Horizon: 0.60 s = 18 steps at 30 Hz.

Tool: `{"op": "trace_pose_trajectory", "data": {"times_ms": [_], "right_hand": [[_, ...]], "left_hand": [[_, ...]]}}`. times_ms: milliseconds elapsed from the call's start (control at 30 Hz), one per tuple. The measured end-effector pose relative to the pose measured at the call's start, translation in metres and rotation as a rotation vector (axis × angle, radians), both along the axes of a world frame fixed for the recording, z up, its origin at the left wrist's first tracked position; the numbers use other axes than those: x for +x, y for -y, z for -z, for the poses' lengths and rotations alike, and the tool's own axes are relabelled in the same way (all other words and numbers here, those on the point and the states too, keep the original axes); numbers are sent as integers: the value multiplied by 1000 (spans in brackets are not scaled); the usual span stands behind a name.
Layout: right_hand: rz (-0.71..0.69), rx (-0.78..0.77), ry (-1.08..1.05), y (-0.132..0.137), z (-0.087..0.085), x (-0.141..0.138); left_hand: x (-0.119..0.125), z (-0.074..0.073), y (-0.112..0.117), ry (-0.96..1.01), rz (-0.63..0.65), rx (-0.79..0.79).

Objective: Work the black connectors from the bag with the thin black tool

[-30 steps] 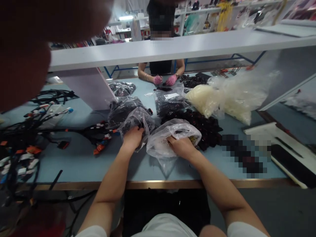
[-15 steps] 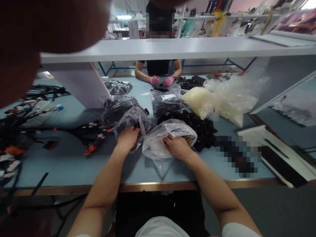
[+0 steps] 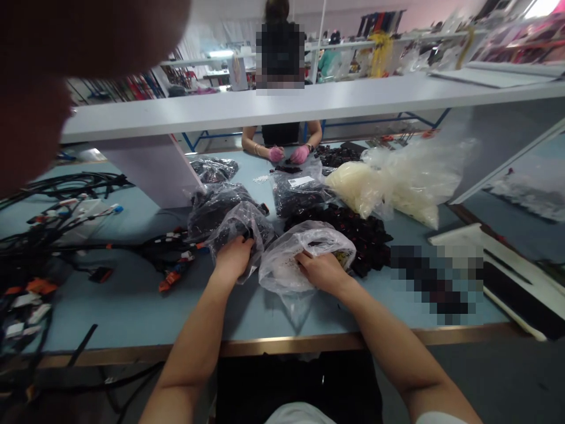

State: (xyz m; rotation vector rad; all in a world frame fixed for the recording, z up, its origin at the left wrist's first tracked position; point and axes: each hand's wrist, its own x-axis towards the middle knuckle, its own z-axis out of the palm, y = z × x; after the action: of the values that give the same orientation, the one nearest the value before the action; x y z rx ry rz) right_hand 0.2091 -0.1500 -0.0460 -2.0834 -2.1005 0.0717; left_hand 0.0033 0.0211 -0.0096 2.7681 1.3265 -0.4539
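Observation:
My left hand (image 3: 233, 259) reaches into the mouth of a clear plastic bag (image 3: 265, 227) with dark contents. Its fingers are curled together, and a small dark piece shows by the fingertips, too unclear to name. Just to the right, my right hand (image 3: 324, 272) dips into a second, wide-mouthed clear bag (image 3: 282, 274), where small yellowish and dark bits show near the far rim. The fingers of this hand are bent and pressed together; what they pinch, if anything, is hidden.
Behind the bags lies a heap of black connectors (image 3: 364, 235). Wire harnesses (image 3: 154, 244) spread over the left of the table. Bags of cream-coloured parts (image 3: 357, 185) stand at right. A white shelf (image 3: 309, 106) crosses above. Opposite, a co-worker's pink-gloved hands (image 3: 300, 154) handle small parts.
The whole view has shifted slightly, so the table sits lower and a little to the right. Both my hands stay in their bags, with only small finger motion.

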Motion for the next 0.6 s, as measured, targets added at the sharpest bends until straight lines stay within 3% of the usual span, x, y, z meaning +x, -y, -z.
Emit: {"op": "trace_pose_trajectory", "data": {"times_ms": [167, 467, 600], "right_hand": [[-4, 22, 11, 1, -2, 1], [36, -123, 35, 1, -6, 0], [28, -115, 58, 1, -7, 0]], "left_hand": [[2, -2, 1, 20, -22, -6], [4, -6, 4, 8, -6, 0], [4, -4, 3, 20, -10, -7]]}}
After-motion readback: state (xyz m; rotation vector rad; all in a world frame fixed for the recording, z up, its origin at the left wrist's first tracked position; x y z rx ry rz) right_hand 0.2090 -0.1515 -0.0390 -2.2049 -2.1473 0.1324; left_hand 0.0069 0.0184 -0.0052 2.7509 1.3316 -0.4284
